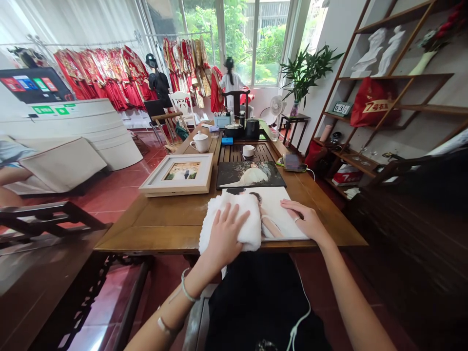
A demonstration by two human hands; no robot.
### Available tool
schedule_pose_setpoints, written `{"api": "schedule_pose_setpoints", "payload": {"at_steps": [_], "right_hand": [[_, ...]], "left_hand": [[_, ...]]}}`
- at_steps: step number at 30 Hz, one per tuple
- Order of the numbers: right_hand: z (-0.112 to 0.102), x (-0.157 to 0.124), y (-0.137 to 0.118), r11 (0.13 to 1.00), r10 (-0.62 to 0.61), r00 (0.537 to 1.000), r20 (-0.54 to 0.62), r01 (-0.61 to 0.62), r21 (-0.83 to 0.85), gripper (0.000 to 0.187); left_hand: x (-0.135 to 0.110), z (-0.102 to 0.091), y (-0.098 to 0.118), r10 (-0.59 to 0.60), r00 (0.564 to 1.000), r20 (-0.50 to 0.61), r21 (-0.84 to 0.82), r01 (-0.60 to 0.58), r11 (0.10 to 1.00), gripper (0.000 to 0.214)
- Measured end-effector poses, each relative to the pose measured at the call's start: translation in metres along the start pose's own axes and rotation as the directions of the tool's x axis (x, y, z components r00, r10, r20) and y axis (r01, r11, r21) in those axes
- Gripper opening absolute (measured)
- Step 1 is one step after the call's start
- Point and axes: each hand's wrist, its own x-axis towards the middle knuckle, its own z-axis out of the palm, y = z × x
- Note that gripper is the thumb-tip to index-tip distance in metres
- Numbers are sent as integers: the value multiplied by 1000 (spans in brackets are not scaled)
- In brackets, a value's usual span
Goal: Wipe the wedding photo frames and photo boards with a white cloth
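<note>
My left hand [224, 234] lies flat with fingers spread on a fluffy white cloth [248, 222], pressing it onto an open photo album [280, 207] at the near edge of the wooden table [164, 219]. My right hand [307, 219] rests flat on the album's right side, fingers stretched out, a ring on one finger. The album's far page [250, 174] is dark with a picture of a couple.
A framed photo [179, 173] lies left of the album. Farther along the table stand a white teapot [200, 141], a cup [248, 151], a tea tray and a phone [294, 162]. A person stands by racks of red garments. Shelves stand at the right, a dark chair at the left.
</note>
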Motion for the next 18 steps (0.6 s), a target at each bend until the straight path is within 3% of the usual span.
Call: {"api": "schedule_pose_setpoints", "payload": {"at_steps": [4, 12, 18], "right_hand": [[-1, 0, 0, 1000, 2, 1000, 8, -2, -8, 27], [-1, 0, 1, 1000, -11, 1000, 0, 11, -10, 26], [-1, 0, 1, 1000, -5, 1000, 1, 5, -24, 27]], "left_hand": [[31, -6, -12, 21, 1000, -11, 28, -21, 999, 76], [109, 1, -37, 29, 995, -97, 86, -21, 996, 69], [118, 2, -43, 33, 994, -107, 113, -21, 993, 68]]}}
